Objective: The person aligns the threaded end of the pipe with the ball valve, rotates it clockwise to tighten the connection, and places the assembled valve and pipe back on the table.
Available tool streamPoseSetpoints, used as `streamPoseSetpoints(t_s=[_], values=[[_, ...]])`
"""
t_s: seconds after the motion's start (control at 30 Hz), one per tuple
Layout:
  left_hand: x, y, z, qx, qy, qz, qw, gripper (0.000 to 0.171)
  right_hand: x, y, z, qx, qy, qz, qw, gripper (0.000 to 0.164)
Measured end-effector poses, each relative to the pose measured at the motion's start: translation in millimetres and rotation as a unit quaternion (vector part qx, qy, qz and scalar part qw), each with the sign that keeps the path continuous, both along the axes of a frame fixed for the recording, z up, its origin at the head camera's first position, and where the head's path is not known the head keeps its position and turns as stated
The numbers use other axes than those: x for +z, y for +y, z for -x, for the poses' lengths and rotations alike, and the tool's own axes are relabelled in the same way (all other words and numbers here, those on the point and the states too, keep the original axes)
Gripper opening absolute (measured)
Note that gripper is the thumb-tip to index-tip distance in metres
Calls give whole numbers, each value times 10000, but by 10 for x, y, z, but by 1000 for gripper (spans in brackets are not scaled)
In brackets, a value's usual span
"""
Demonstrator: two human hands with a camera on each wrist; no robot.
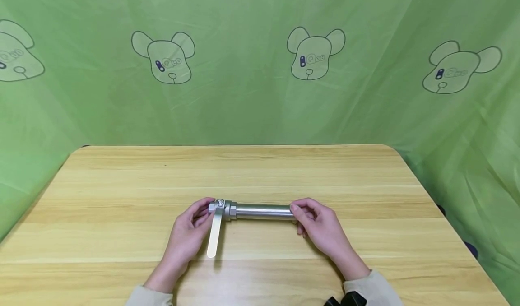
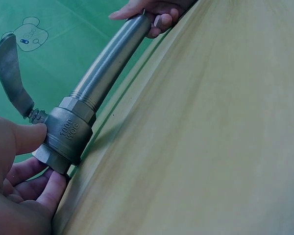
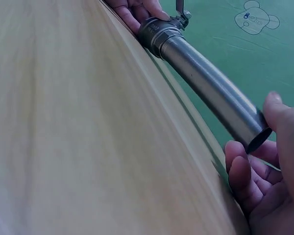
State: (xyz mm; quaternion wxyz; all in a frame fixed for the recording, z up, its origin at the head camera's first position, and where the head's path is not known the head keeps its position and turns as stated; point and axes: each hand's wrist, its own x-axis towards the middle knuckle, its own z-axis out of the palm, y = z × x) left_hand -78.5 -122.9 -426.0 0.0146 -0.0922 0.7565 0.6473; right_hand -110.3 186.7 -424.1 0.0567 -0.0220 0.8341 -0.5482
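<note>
A metal ball valve (image 1: 228, 210) with a flat lever handle (image 1: 214, 240) lies in line with a straight steel pipe (image 1: 264, 211), the two joined end to end. My left hand (image 1: 188, 230) holds the valve at its hex end, thumb on the body and fingers beneath, as the left wrist view shows. The lever points toward me in the head view. At the other end, my right hand (image 1: 325, 228) pinches the pipe between thumb and fingers. The pipe's open end (image 3: 259, 140) faces that palm in the right wrist view. Raised lettering marks the valve body (image 2: 68, 129).
The valve and pipe are close over a light wood table (image 1: 260, 170) with rounded far corners. A green curtain (image 1: 243, 107) printed with bear heads hangs behind it and along both sides. A black object (image 1: 352, 299) shows at the right sleeve (image 1: 371, 290).
</note>
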Motion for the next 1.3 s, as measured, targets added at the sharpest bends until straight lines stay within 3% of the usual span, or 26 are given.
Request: streamPoseSetpoints(t_s=[0.23,0.4,0.53,0.67,1.0,1.3], values=[[1,-6,0,0,24,-12,10000,47,-6,39,-18,456,220,55,9987,66],[0,-7,-5,-22,29,-59,10000,47,-32,47,-37,197,580,-16,9981,47],[0,-5,-5,-18,36,-72,10000,46,-42,47,-37,138,710,5,9974,46],[1,-2,-5,-1,27,-46,10000,47,-36,48,-31,108,527,84,9985,50],[5,4,1,-15,16,-38,10000,48,6,4,-5,-102,-366,177,9991,42],[10,-1,-2,-26,11,-107,9999,48,28,-35,10,-109,-381,-87,9992,42]])
